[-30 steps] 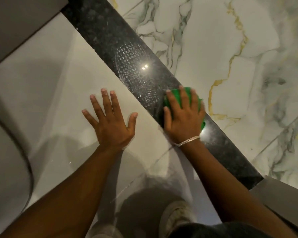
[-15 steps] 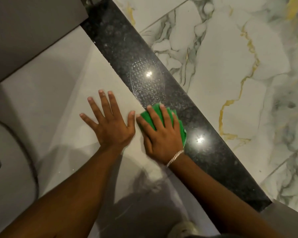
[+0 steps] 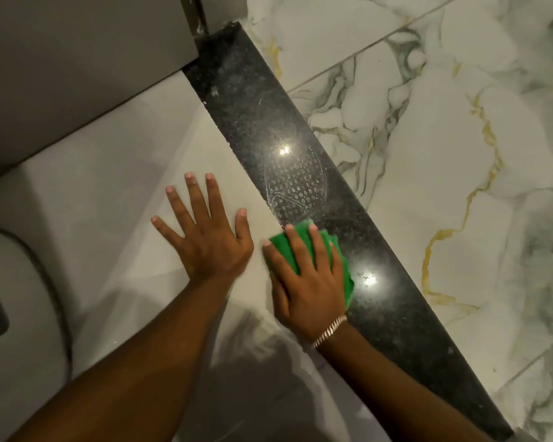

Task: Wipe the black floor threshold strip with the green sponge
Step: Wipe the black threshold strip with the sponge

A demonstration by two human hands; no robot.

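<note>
Since half a second ago the right hand has barely shifted along the black threshold strip, and a second ago it sat further toward the strip's near end, over where a light glare now shows; it has since travelled up the strip toward the dotted shoe print. The hand lies flat with fingers spread, pressing the green sponge down at the strip's inner edge, the sponge partly overlapping the pale tile beside it. The sponge's far corner touches the lower end of the print, which is unwiped. The left hand stays planted palm down on the pale tile, fingers splayed wide and holding nothing, just beside the right hand. A bracelet circles the right wrist. Beyond the strip lies marble-patterned floor with grey and gold veins. A grey door panel meets the strip's far end, and a rounded white fixture sits at the left edge
</note>
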